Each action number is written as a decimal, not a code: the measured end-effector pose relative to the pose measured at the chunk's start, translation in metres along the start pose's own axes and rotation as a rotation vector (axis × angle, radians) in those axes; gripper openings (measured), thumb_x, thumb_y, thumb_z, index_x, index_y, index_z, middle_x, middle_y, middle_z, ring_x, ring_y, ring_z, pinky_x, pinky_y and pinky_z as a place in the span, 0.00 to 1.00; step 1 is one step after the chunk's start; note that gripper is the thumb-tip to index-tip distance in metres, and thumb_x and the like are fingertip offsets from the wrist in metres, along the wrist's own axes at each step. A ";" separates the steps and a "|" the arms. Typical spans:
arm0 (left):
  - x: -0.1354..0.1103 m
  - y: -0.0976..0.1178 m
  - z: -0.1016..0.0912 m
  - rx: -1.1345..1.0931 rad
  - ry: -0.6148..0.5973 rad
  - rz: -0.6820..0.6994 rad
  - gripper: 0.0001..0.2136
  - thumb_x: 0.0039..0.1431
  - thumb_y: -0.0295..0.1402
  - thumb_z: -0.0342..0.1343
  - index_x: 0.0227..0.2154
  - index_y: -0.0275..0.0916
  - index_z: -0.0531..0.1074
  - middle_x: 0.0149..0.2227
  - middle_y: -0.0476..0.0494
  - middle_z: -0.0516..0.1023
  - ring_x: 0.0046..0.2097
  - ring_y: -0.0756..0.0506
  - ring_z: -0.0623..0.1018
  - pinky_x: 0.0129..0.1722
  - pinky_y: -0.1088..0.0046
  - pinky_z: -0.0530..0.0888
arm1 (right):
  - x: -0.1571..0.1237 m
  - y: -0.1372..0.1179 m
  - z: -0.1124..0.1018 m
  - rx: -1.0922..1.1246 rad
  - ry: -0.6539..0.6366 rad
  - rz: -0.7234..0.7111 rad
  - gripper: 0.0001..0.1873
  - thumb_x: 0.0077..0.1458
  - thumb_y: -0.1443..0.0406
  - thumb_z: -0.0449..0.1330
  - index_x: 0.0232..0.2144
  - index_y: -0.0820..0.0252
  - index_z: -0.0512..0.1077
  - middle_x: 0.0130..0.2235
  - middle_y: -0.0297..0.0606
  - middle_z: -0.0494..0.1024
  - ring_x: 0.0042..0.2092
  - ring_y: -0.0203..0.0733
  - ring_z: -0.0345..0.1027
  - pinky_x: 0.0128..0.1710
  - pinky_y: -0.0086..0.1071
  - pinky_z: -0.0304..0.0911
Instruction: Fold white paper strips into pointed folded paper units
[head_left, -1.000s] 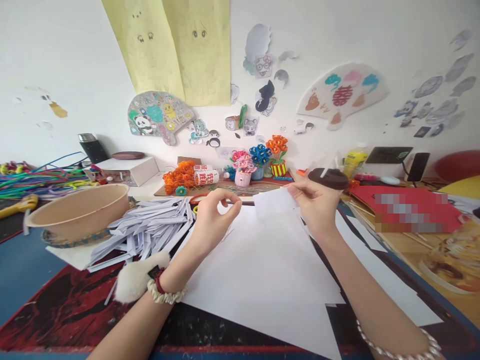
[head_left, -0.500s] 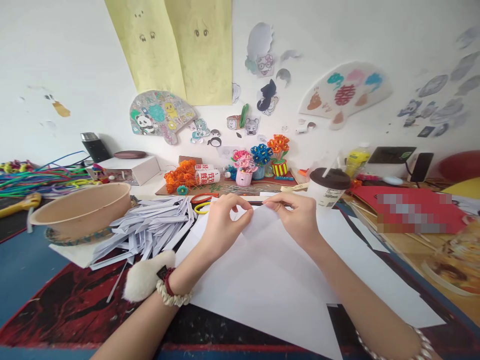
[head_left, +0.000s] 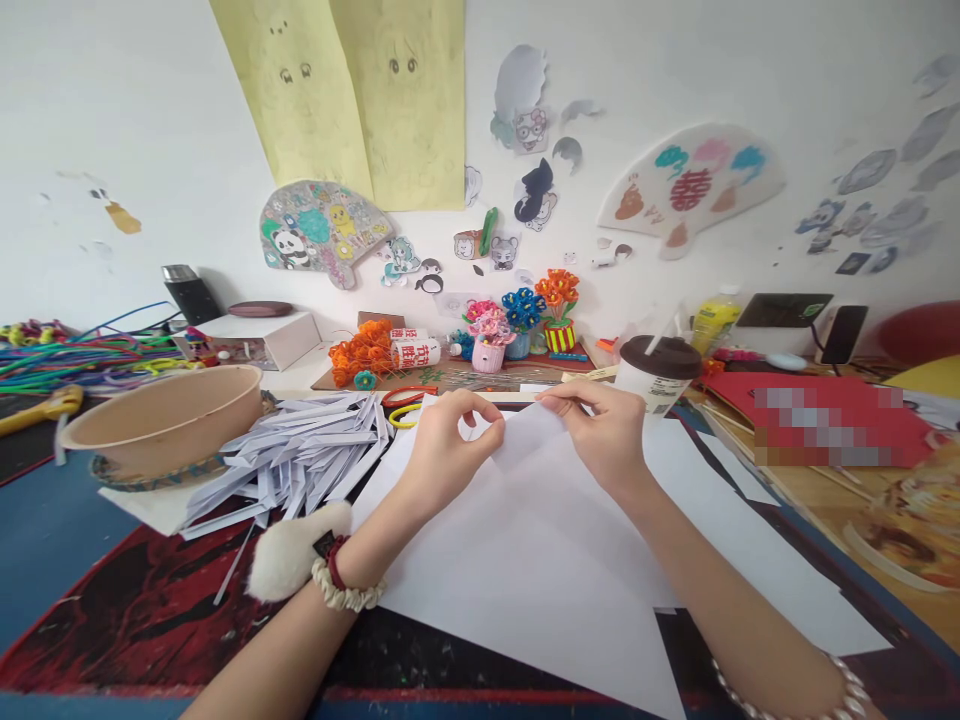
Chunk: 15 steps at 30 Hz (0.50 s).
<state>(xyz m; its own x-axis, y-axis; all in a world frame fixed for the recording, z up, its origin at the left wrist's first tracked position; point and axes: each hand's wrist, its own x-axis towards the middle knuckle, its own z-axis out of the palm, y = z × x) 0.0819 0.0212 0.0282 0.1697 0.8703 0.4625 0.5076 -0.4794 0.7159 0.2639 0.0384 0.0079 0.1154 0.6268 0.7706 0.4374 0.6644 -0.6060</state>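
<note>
A small piece of white paper point(head_left: 531, 430) is pinched at its upper edge between both hands, above large white sheets point(head_left: 517, 580). My left hand point(head_left: 454, 440) grips its left side with thumb and forefinger. At its right side, my right hand point(head_left: 604, 430) is closed in a pinch. The paper's lower outline blends into the sheets beneath. Left of my left hand lies a pile of folded white paper strips point(head_left: 300, 450). A fluffy white ornament point(head_left: 292, 560) hangs beside my left wrist.
A beige oval basin point(head_left: 161, 420) stands at the left. Behind the hands are yellow-handled scissors point(head_left: 405, 415) and small pots of craft flowers point(head_left: 487, 345). A lidded drink cup with a straw point(head_left: 656, 375) stands close to my right hand. Red packets point(head_left: 825, 420) lie farther right.
My right hand has moved slightly right, away from my left hand, so more of the small paper's upper edge shows between them. My left hand has hardly moved.
</note>
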 end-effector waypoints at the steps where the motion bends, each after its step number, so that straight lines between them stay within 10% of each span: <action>1: 0.000 0.000 0.000 -0.004 0.002 -0.006 0.02 0.51 0.27 0.56 0.26 0.39 0.72 0.33 0.49 0.77 0.35 0.48 0.70 0.39 0.70 0.65 | 0.000 0.001 -0.001 0.003 0.009 0.007 0.07 0.51 0.71 0.63 0.24 0.58 0.78 0.26 0.34 0.81 0.30 0.40 0.72 0.31 0.32 0.66; 15: 0.000 -0.001 -0.001 0.008 0.018 0.022 0.02 0.51 0.27 0.56 0.25 0.39 0.72 0.31 0.50 0.77 0.34 0.48 0.69 0.38 0.71 0.65 | 0.004 0.007 -0.007 0.023 0.094 0.040 0.05 0.49 0.69 0.64 0.25 0.57 0.79 0.28 0.34 0.81 0.32 0.41 0.74 0.33 0.32 0.67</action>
<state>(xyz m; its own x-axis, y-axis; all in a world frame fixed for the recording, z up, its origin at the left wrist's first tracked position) 0.0805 0.0220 0.0283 0.1660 0.8572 0.4875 0.5103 -0.4977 0.7013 0.2736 0.0433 0.0081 0.2157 0.6131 0.7600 0.4101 0.6495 -0.6403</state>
